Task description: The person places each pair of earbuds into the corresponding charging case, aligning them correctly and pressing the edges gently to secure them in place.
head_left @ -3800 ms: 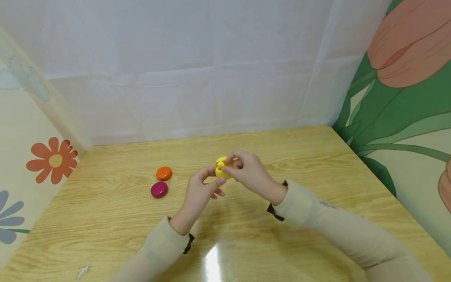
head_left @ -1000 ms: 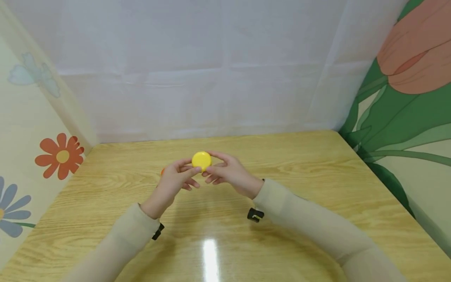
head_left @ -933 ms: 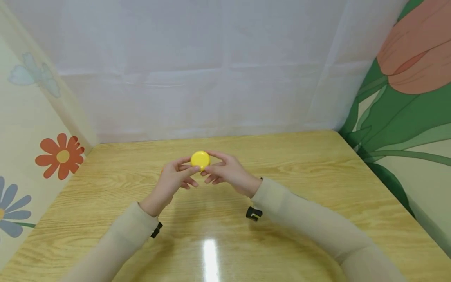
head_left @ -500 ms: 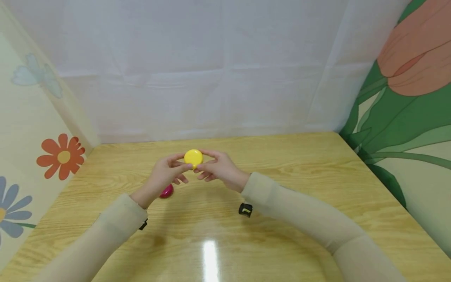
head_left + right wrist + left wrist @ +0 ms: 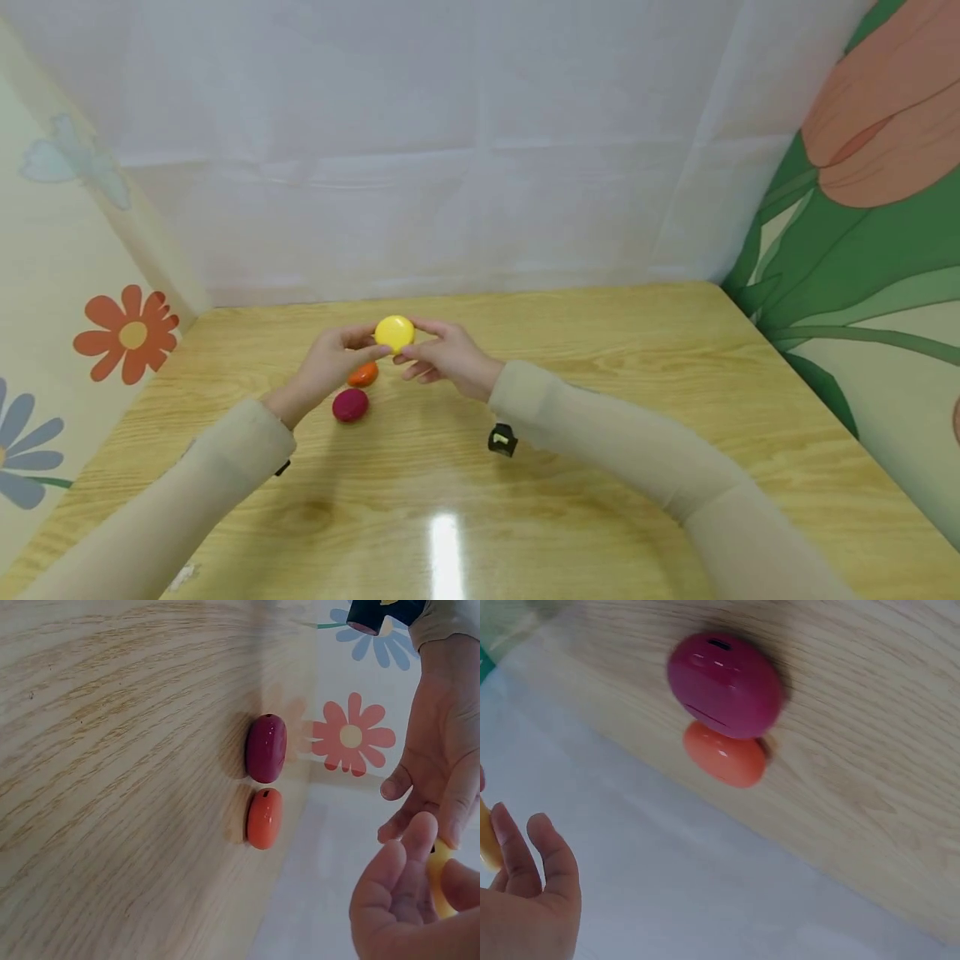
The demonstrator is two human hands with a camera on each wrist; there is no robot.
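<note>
Both hands hold a small glossy yellow disc-shaped case [image 5: 394, 333] above the table, its round face toward the head camera. My left hand [image 5: 322, 362] pinches its left edge between thumb and fingers; my right hand [image 5: 453, 360] pinches the right edge the same way. In the right wrist view the yellow case [image 5: 440, 877] is edge-on, partly covered by fingers. Beneath the left hand, a magenta rounded case [image 5: 350, 406] lies on the table, with an orange one [image 5: 363, 375] just behind it. A dark slot shows on the magenta case [image 5: 724, 684] in the left wrist view.
The wood-grain table [image 5: 600, 500] reaches back to a white sheet [image 5: 480, 167]. Walls painted with flowers [image 5: 133, 335] stand on both sides. A whitish mark [image 5: 182, 575] lies on the table near the front left.
Some seconds ago the yellow case showed parted halves in the hands; now it shows a whole round face. Both hands have carried it left, and the orange and magenta cases are in sight again.
</note>
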